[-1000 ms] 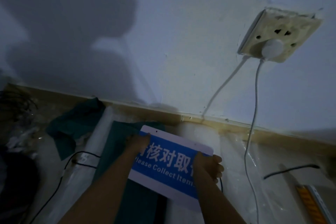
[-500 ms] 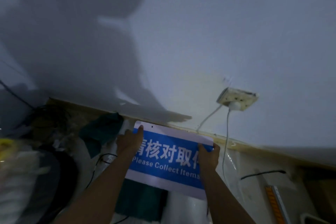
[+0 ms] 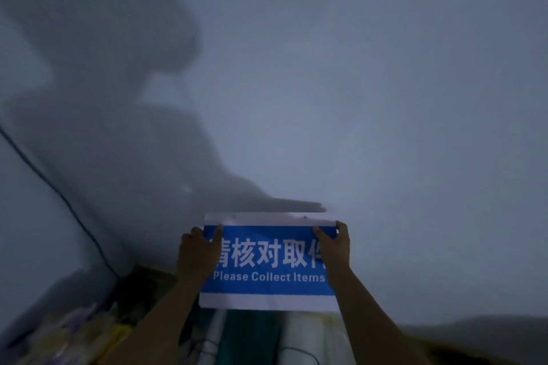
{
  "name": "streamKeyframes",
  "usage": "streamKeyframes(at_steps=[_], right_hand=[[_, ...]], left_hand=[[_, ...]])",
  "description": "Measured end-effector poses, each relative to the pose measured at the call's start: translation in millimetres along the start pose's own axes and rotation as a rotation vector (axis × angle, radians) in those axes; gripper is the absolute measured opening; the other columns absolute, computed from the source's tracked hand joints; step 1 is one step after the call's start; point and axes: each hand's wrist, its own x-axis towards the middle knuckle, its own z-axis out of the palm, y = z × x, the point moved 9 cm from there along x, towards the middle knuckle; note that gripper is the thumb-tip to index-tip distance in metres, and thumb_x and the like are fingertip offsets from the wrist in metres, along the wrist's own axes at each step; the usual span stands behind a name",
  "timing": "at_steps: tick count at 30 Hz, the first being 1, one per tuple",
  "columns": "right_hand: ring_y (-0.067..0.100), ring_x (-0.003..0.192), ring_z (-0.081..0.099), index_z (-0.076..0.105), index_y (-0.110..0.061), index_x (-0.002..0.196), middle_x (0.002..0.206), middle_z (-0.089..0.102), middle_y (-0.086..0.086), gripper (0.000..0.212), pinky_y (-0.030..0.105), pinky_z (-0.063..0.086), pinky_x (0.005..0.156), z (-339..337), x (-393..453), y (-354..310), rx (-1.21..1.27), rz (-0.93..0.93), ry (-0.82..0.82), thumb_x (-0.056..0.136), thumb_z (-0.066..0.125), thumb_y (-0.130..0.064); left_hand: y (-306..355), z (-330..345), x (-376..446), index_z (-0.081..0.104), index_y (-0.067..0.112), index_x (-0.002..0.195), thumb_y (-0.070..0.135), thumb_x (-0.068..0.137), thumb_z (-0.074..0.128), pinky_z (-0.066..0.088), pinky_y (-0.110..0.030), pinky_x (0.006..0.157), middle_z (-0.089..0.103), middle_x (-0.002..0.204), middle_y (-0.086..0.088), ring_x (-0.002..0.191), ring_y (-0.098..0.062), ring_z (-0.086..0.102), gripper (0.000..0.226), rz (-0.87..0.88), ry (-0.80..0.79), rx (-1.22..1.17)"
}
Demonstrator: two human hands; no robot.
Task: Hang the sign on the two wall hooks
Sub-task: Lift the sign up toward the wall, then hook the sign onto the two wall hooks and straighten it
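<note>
Here, both hands grip a blue sign point(image 3: 268, 261) against the wall: left hand point(image 3: 197, 255) and right hand point(image 3: 333, 249) at its sides. No hooks visible; hanging seems undone.

Below the pale wall point(image 3: 355, 98) the surface point(image 3: 308, 341) along its foot is dim and partly hidden. A dark green cloth point(image 3: 249, 338) lies on it, flanked by what looks like clear plastic sheeting point(image 3: 305, 335). To the left sits a blurred heap of yellowish and pale clutter point(image 3: 86, 332). A thin dark cable point(image 3: 207, 347) crosses the sheeting near the cloth.
</note>
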Motion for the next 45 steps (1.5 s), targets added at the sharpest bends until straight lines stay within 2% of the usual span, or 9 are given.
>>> streamKeyframes(at_steps=[7,10,13,18,22,27,34,38,45], right_hand=[[0.034,0.108,0.062,0.047,-0.014,0.130,0.121,0.060,0.014,0.045,0.050,0.055,0.088,-39.8,-76.6,-216.2,0.152,-0.190,-0.002,0.088,0.065,-0.019],[0.033,0.108,0.063,0.048,-0.014,0.128,0.121,0.061,0.014,0.044,0.051,0.055,0.089,-54.5,-108.3,-292.1,0.194,-0.300,-0.016,0.088,0.066,-0.018],[0.035,0.105,0.064,0.050,-0.017,0.120,0.121,0.063,0.016,0.039,0.055,0.056,0.086,-69.0,-136.5,-353.0,0.192,-0.380,-0.006,0.086,0.069,-0.020],[0.036,0.102,0.064,0.049,-0.014,0.125,0.117,0.062,0.015,0.043,0.053,0.056,0.086,-98.8,-180.1,-430.0,0.271,-0.485,0.022,0.087,0.068,-0.019],[0.033,0.102,0.062,0.046,-0.013,0.128,0.117,0.060,0.013,0.045,0.049,0.054,0.088,-125.7,-210.6,-481.3,0.310,-0.577,0.053,0.088,0.066,-0.019],[0.029,0.105,0.060,0.045,-0.013,0.126,0.119,0.059,0.010,0.042,0.041,0.051,0.087,-160.8,-245.9,-563.8,0.288,-0.777,0.160,0.091,0.059,-0.033],[0.033,0.108,0.060,0.051,-0.011,0.124,0.118,0.061,0.012,0.046,0.049,0.050,0.095,-194.0,-247.3,-623.0,0.258,-0.830,0.278,0.089,0.060,-0.039],[0.029,0.099,0.057,0.049,-0.008,0.128,0.119,0.060,0.015,0.049,0.046,0.049,0.093,-199.8,-233.1,-621.6,0.272,-0.760,0.297,0.090,0.061,-0.037],[0.028,0.099,0.057,0.051,-0.008,0.125,0.122,0.060,0.015,0.048,0.043,0.049,0.091,-202.3,-230.0,-620.3,0.222,-0.766,0.351,0.089,0.061,-0.038]], left_hand=[[163.1,-149.4,-23.9,0.050,0.014,0.095,0.074,0.077,0.042,0.058,-0.049,0.074,0.062,0.098,-0.014,0.078,-0.026,0.065,0.062,0.227,0.054,-0.203],[216.6,-198.3,-31.5,0.056,0.008,0.092,0.085,0.068,0.035,0.059,-0.049,0.069,0.066,0.091,-0.014,0.072,-0.026,0.068,0.083,0.326,0.111,-0.271],[258.9,-238.0,-38.5,0.057,0.007,0.093,0.087,0.066,0.032,0.059,-0.047,0.069,0.067,0.092,-0.015,0.073,-0.028,0.068,0.088,0.379,0.136,-0.306],[336.5,-309.4,-96.6,0.048,0.011,0.099,0.069,0.082,0.036,0.055,-0.046,0.074,0.062,0.102,-0.015,0.082,-0.030,0.065,0.062,0.494,0.205,-0.365],[389.9,-346.9,-126.7,0.043,0.010,0.110,0.058,0.087,0.043,0.050,-0.038,0.069,0.060,0.110,-0.015,0.087,-0.029,0.065,0.053,0.579,0.238,-0.468],[457.2,-382.2,-152.7,0.041,0.015,0.111,0.049,0.085,0.054,0.056,-0.045,0.077,0.059,0.114,-0.013,0.092,-0.029,0.065,0.045,0.724,0.266,-0.714],[527.0,-407.4,-173.8,0.019,0.019,0.146,0.026,0.091,0.056,0.050,-0.049,0.088,0.041,0.140,-0.019,0.118,-0.037,0.054,0.067,0.826,0.327,-0.646],[545.5,-408.5,-178.7,0.014,0.027,0.148,0.033,0.093,0.049,0.051,-0.046,0.079,0.040,0.137,-0.020,0.111,-0.036,0.056,0.066,0.887,0.395,-0.474],[556.4,-400.8,-167.7,0.019,0.024,0.145,0.030,0.093,0.051,0.057,-0.051,0.082,0.031,0.139,-0.017,0.106,-0.035,0.059,0.061,0.883,0.313,-0.401]])
